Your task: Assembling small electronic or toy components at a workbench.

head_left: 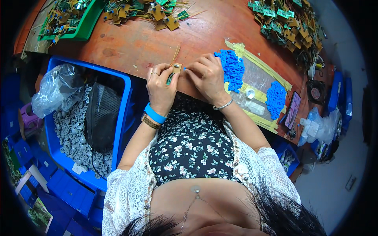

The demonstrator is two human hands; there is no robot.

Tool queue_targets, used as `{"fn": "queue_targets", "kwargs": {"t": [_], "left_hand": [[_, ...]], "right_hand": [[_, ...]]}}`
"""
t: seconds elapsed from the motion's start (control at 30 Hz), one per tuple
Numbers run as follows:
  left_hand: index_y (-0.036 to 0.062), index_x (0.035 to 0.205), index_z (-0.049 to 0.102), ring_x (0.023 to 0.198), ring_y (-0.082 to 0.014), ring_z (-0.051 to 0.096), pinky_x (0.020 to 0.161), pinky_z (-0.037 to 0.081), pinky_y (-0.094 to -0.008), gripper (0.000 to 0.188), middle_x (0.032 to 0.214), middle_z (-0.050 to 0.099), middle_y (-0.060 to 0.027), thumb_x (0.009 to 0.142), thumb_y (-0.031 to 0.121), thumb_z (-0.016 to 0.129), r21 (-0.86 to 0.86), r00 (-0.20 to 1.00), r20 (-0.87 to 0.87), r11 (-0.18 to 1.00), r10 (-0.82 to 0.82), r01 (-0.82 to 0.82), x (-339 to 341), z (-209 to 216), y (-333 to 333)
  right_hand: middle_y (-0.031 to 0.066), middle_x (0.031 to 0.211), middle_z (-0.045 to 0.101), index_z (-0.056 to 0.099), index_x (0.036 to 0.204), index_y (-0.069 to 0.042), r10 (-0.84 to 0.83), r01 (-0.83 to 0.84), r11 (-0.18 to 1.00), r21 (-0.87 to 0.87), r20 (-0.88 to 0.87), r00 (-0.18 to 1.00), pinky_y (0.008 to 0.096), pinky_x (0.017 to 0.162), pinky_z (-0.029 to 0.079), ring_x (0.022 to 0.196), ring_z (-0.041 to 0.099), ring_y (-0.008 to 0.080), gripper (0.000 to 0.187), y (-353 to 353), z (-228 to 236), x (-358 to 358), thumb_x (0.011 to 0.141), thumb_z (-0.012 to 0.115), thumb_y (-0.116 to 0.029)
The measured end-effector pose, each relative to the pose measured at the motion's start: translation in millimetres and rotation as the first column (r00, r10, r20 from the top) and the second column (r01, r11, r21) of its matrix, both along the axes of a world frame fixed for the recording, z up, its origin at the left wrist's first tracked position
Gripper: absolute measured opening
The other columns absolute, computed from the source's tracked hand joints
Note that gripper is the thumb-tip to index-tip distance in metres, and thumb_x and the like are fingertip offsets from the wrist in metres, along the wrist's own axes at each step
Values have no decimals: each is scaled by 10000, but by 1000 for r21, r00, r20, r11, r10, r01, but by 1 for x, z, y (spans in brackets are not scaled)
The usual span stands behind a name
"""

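Observation:
My left hand (160,84) is closed on a small tan circuit board (177,67) near the table's front edge. Thin orange-yellow wires (176,53) stick up from the board, and a bit of green board shows under my fingers. Just right of it, my right hand (208,75) pinches a tiny blue plastic piece (185,69) between thumb and forefinger, a little apart from the board. Beyond my right hand lies a pile of similar blue pieces (231,69), and a smaller blue pile (276,98) sits farther right.
Wired boards fill a green tray (88,29) at far left; more lie in a heap (159,15) and a big pile (289,27). A blue bin (128,92) of grey parts stands at left. Yellow tape (260,65) edges a clear sheet; a phone (292,110) is at right.

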State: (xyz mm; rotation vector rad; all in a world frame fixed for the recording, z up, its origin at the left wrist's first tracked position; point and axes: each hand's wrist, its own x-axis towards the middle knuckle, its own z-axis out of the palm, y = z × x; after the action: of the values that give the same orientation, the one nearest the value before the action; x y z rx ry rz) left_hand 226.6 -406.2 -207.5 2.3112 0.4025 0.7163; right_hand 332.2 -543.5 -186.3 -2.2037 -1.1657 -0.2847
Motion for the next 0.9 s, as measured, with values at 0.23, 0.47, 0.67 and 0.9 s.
{"fn": "queue_targets", "kwargs": {"t": [0.23, 0.47, 0.67, 0.9], "left_hand": [[12, 929, 732, 921, -292, 603, 824, 505, -406, 161, 991, 662, -89, 780, 51, 781, -27, 1000, 14, 1000, 17, -16, 2, 0, -3], [24, 925, 721, 931, -290, 595, 844, 493, -407, 159, 1000, 659, -74, 777, 41, 775, 32, 1000, 24, 999, 18, -18, 0, -4, -3], [7, 934, 730, 902, -301, 633, 902, 487, -421, 158, 959, 671, -104, 783, 26, 769, 25, 998, 4, 998, 56, -56, 1, 0, -6], [21, 1116, 693, 1008, -333, 579, 891, 470, -435, 342, 1086, 632, -124, 784, 66, 764, 71, 989, -108, 991, -104, 112, -10, 20, 4]], "right_hand": [[111, 777, 644, 707, 788, -28, 0, 3, 1000, 9, -285, 959, 415, 670, 509, 785, 627, 298, 153, 28, -4, 7, 759, 790, -152], [101, 759, 657, 686, 768, -44, -15, -17, 994, -107, -291, 957, 441, 678, 535, 812, 638, 308, 116, 37, 12, 4, 758, 762, -130], [104, 766, 664, 647, 717, -42, 1, -40, 987, -156, -244, 970, 461, 682, 538, 828, 637, 328, 123, 37, 8, 6, 749, 743, -112], [127, 758, 650, 649, 712, -24, 67, -85, 995, -61, -248, 967, 473, 695, 524, 814, 622, 348, 167, 29, 5, 12, 768, 752, -143]]}}
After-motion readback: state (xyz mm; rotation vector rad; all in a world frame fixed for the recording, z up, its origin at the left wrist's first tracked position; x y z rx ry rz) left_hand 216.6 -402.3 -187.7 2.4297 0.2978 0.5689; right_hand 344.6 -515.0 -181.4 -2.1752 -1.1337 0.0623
